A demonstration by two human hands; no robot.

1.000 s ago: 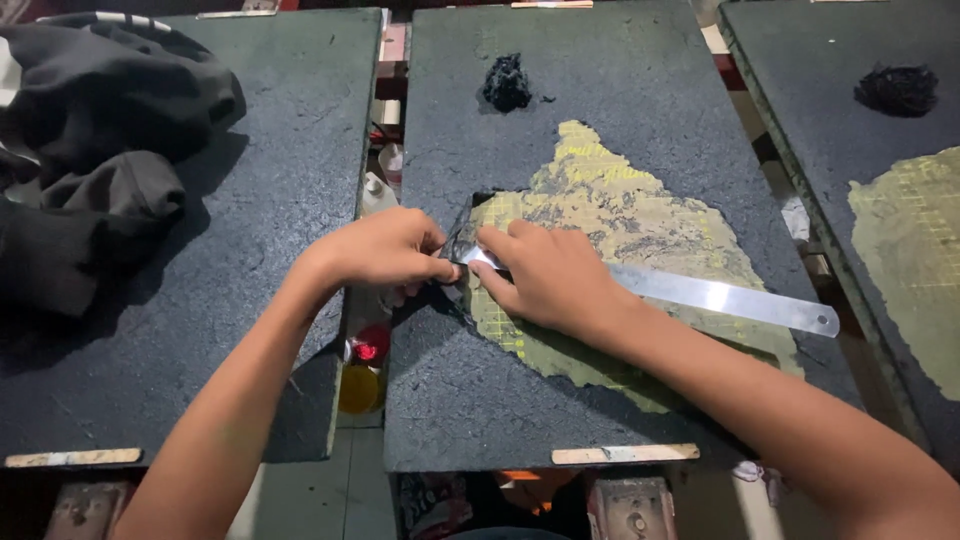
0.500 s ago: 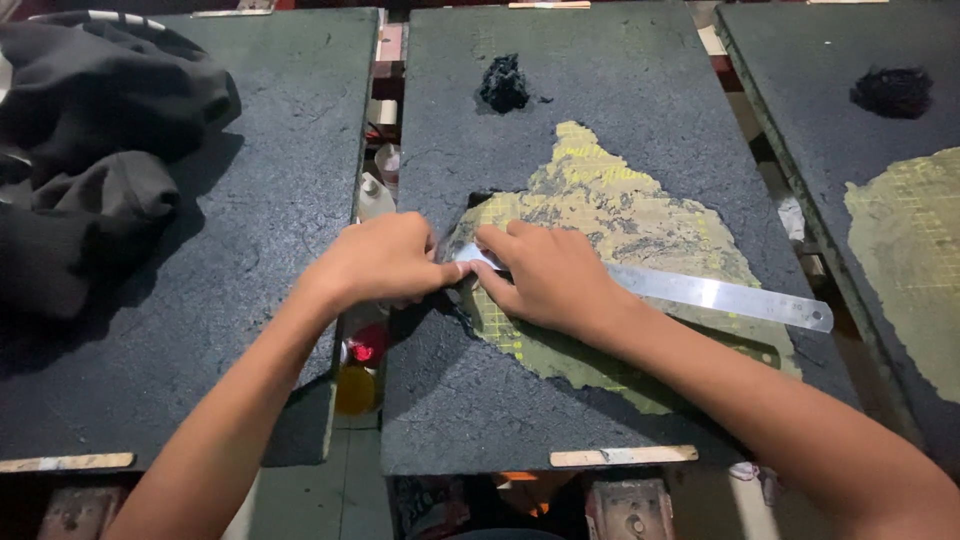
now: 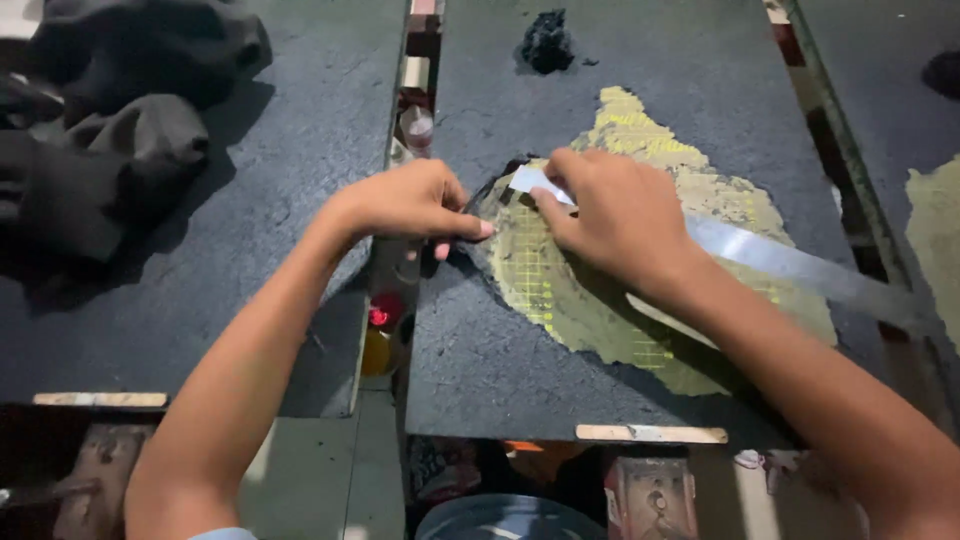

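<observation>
The right hand (image 3: 620, 215) presses flat on a long metal ruler (image 3: 790, 262), its fingers closed down over the ruler's left end, which shows as a pale tip just past the fingertips; the ruler runs from there toward the right edge of the middle dark board (image 3: 500, 360), across a bared yellow gridded patch (image 3: 560, 300); the left hand (image 3: 405, 200) lies at the board's left edge, fingers curled, thumb and forefinger pinched at the torn dark coating beside the patch; what they grip cannot be told; a black clump (image 3: 547, 42) sits near the far edge; dark cloth (image 3: 110, 150) lies on the left board.
</observation>
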